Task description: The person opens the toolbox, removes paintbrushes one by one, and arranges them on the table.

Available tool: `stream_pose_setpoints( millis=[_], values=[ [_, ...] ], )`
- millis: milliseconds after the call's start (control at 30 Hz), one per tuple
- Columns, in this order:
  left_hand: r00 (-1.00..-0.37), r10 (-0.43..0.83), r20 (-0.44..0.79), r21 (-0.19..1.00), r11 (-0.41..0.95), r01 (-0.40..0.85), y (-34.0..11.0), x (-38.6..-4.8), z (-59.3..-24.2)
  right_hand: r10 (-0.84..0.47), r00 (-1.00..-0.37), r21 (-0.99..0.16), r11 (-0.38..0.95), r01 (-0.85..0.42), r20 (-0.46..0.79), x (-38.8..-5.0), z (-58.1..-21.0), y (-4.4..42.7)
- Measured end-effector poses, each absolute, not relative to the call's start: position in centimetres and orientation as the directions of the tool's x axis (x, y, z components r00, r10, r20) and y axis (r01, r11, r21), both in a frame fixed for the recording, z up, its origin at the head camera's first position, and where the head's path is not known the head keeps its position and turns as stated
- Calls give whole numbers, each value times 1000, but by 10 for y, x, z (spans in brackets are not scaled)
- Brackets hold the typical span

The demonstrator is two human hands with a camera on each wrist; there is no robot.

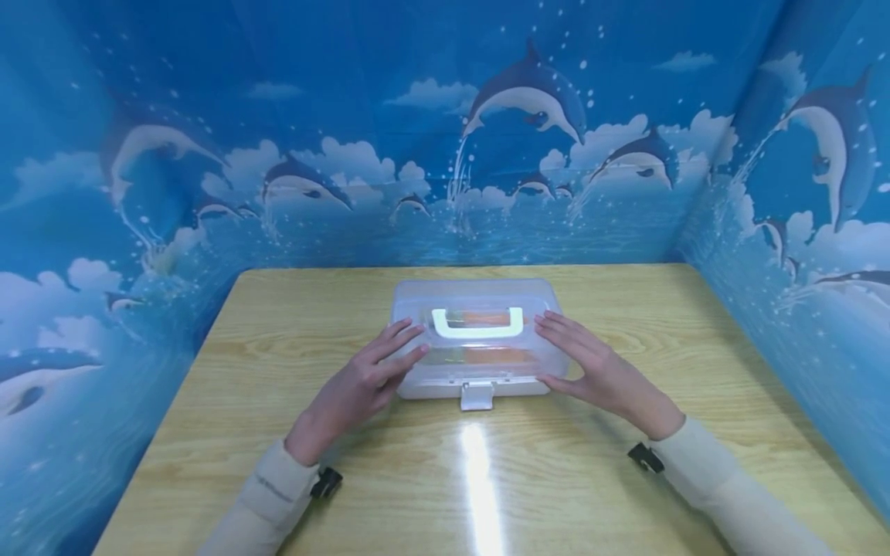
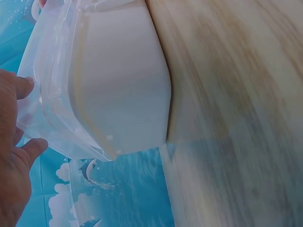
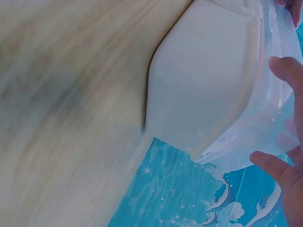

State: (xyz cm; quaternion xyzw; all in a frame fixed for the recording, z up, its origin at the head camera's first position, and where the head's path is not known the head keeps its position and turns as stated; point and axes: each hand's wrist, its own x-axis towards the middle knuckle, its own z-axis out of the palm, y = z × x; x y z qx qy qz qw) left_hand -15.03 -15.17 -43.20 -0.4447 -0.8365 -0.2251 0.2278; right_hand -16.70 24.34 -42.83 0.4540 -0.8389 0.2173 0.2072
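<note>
One pale box [image 2: 123,85], left hand [image 1: 358,382] and right hand [image 1: 599,371] either side.
It sits on the bench [image 1: 299,324] towards twelve o'clock; latch [image 1: 477,396] at six, white handle [image 1: 480,333] atop the clear lid [image 1: 480,289]. The hands lie near nine and three, each grip relaxed, fingers [image 1: 408,360] extended over the lid.

At 4 o'clock the right hand [image 3: 291,184] spreads over the clear lid [image 3: 266,106] of a white box [image 3: 203,80]; tabletop [image 3: 71,94] lies at 9 o'clock, blue cloth [image 3: 161,189] at 6
</note>
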Motion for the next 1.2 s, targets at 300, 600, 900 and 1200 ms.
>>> stream_pose_setpoints(
  millis=[300,600,900,1200],
  values=[
    [-460,664,590,106,501,859,-151,-153,-428,-734,-382,23,476,-879,561,-172,-422,242],
    [-463,682,565,31,544,839,-153,-150,-429,-781,-298,198,468,-862,550,-175,-415,244],
    [-398,709,583,-56,523,851,-160,-144,-433,-780,-263,247,466,-849,568,-177,-406,241],
    [-355,725,590,-96,499,861,-174,-135,-438,-789,-242,268,453,-851,565,-182,-397,240]
  ],
)
